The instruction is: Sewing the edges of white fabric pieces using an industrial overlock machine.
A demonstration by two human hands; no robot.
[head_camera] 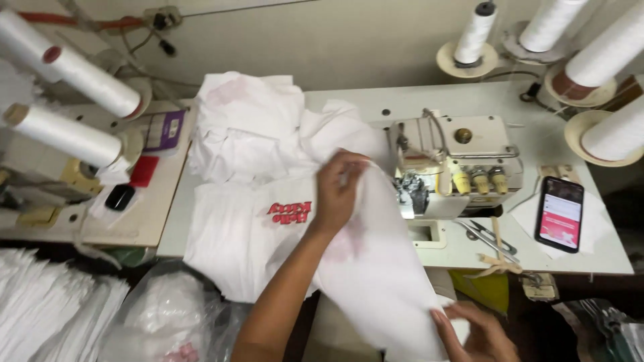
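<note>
Feeding one white fabric piece (376, 268) toward the overlock sewing machine (453, 164), seam not yet under the needle. Left hand (339, 191) pinching the far edge beside the machine, right hand (476, 332) gripping the near corner. Waiting at left: one heap of white garments (268, 127). Counted: six thread cones, one smartphone (560, 213), one pair of snips (486, 234).

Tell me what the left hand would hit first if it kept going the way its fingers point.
The left hand grips white fabric, fingers aimed up and right. Straight on, it would probably first meet the cream-coloured sewing machine beside the cloth, though depth is hard to judge.
</note>
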